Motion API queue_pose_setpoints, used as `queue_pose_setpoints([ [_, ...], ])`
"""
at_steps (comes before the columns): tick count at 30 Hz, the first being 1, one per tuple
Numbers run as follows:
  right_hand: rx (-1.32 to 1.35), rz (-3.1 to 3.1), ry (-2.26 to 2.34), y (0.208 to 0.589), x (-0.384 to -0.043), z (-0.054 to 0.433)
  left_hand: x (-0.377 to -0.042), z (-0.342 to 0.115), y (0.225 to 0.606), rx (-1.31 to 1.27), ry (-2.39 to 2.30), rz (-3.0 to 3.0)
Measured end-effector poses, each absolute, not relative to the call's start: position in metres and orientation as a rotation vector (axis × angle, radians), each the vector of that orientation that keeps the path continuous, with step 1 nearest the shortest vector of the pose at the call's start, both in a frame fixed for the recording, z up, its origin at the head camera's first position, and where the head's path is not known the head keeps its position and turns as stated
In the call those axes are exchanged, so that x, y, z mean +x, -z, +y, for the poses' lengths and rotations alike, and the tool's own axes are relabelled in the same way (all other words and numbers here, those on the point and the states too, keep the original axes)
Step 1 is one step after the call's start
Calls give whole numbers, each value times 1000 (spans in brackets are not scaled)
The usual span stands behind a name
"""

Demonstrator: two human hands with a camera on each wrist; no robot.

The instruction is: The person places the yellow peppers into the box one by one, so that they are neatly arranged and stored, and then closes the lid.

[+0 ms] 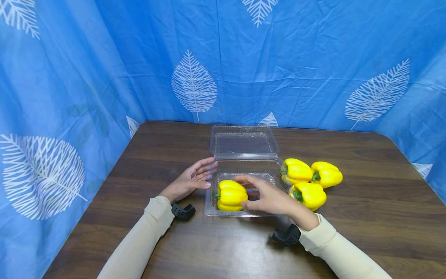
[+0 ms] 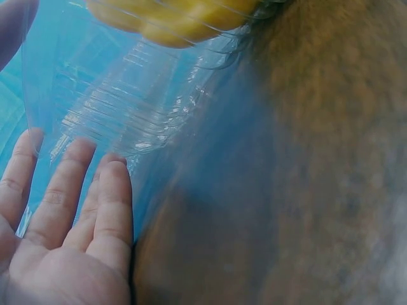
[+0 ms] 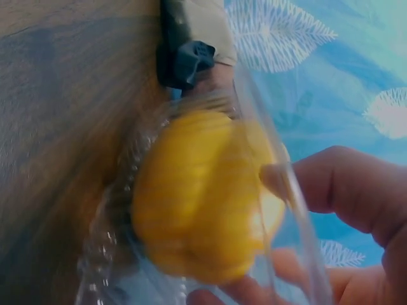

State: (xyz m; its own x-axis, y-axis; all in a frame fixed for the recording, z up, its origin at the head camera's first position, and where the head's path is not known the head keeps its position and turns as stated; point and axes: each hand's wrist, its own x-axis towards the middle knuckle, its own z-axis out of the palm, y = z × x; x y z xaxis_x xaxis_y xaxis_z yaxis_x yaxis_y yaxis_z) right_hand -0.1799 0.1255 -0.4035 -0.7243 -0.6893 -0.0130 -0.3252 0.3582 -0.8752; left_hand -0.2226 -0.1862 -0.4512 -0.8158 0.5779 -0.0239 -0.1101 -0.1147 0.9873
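Observation:
A yellow bell pepper (image 1: 231, 195) lies in the left part of a clear plastic clamshell container (image 1: 268, 212), its green stem facing left. My right hand (image 1: 266, 195) reaches into the container and holds this pepper from the right, thumb on its near side and fingers at its far side. In the right wrist view the pepper (image 3: 197, 197) shows blurred through the clear wall, with the thumb against it. My left hand (image 1: 191, 180) is at the container's left side, fingers fairly straight and fingertips by the wall. In the left wrist view the fingertips (image 2: 79, 149) overlap the clear plastic.
The container's lid (image 1: 244, 143) is folded back flat behind it. Three more yellow bell peppers, a rear-left one (image 1: 296, 170), a rear-right one (image 1: 327, 174) and a nearer one (image 1: 310, 195), lie right of the container on the wooden table (image 1: 376, 217). A blue leaf-print curtain (image 1: 244, 77) surrounds the table.

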Motion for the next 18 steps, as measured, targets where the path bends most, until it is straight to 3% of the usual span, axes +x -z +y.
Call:
queue_pose_setpoints([
  [18, -920, 2197, 1414, 394, -172, 172, -223, -188, 454, 533, -1979, 1698],
])
